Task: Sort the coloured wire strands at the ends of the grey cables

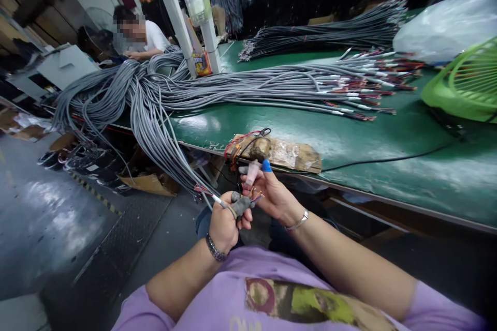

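Observation:
My left hand (227, 220) is closed around a grey cable (213, 197) just behind its stripped end; grey covers are on some fingers. Thin coloured wires (254, 195) with bare copper tips fan out beyond those fingers, towards my right palm. My right hand (277, 196) is beside the wires, fingers curled, a blue cover on the thumb. A pale pinkish wrap or piece (253, 172) shows at its fingertips; whether this is a finger cover or a held thing is unclear. Next to my left hand hang more grey cables (155, 134) from the bundle.
A worn wooden block (287, 154) with red and black leads sits at the edge of the green table (361, 150). Long cable bundles (240, 85) lie across it. A green fan (466, 80) and a plastic bag (450, 26) are at right. A co-worker (153, 36) sits behind.

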A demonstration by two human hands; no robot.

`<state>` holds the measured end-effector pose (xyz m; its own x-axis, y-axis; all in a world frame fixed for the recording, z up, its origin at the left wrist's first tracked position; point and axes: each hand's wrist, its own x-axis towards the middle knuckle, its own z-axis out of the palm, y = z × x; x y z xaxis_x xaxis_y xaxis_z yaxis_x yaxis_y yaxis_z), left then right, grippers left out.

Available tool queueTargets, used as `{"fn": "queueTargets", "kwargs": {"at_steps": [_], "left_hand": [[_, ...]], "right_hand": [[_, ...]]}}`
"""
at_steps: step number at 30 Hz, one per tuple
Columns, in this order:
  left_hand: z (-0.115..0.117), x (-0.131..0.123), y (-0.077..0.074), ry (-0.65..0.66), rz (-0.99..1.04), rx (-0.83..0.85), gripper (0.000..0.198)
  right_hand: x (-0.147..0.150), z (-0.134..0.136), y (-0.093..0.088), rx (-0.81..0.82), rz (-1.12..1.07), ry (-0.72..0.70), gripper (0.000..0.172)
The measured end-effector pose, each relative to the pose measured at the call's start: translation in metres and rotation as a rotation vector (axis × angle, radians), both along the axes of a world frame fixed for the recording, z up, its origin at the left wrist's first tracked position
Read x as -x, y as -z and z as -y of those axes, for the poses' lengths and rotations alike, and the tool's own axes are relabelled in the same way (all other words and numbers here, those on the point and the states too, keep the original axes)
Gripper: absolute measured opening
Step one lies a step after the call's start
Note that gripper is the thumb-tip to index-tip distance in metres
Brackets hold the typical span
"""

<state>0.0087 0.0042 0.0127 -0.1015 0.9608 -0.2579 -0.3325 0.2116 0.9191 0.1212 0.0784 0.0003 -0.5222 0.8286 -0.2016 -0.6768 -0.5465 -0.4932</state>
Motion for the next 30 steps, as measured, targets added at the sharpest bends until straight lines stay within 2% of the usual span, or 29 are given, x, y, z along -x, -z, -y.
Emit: {"fn": "queueTargets", "kwargs": {"at_steps": [3,7,12,14,16,18,22,24,27,30], "left_hand": [[0.003,0.002,0.002,-0.015,-0.007,-0.030,0.029],[0.003,0.001,0.003,-0.023,-0.008,-0.058,0.029],[0.002,0.001,0.005,-0.018,-0.028,-0.060,0.026],[0.002,0.002,0.007,-0.018,-0.053,-0.062,0.025],[0.002,0.002,0.009,-0.007,-0.084,-0.059,0.025],[0.002,0.003,0.009,0.056,-0.115,-0.027,0.024],[0.000,0.006,0.004,0.260,-0.155,0.068,0.021],[-0.001,0.007,0.004,0.277,-0.156,0.068,0.021],[-0.001,0.007,0.005,0.214,-0.131,0.043,0.023],[0.001,0.006,0.008,0.161,-0.103,0.020,0.026]], "right_hand": [[-0.004,0.002,-0.001,0.016,0.011,-0.051,0.042],[-0.007,0.003,-0.005,-0.055,0.064,-0.040,0.029],[-0.016,0.010,-0.010,-0.144,0.248,-0.161,0.042],[-0.020,0.013,-0.010,-0.225,0.356,-0.188,0.040],[-0.023,0.016,-0.011,-0.332,0.459,-0.158,0.034],[-0.024,0.019,-0.012,-0.433,0.521,-0.154,0.031],[-0.025,0.021,-0.014,-0.536,0.576,-0.288,0.032],[-0.025,0.021,-0.013,-0.546,0.632,-0.243,0.032],[-0.024,0.019,-0.009,-0.524,0.696,-0.112,0.032],[-0.023,0.020,-0.006,-0.487,0.711,-0.043,0.032]]}}
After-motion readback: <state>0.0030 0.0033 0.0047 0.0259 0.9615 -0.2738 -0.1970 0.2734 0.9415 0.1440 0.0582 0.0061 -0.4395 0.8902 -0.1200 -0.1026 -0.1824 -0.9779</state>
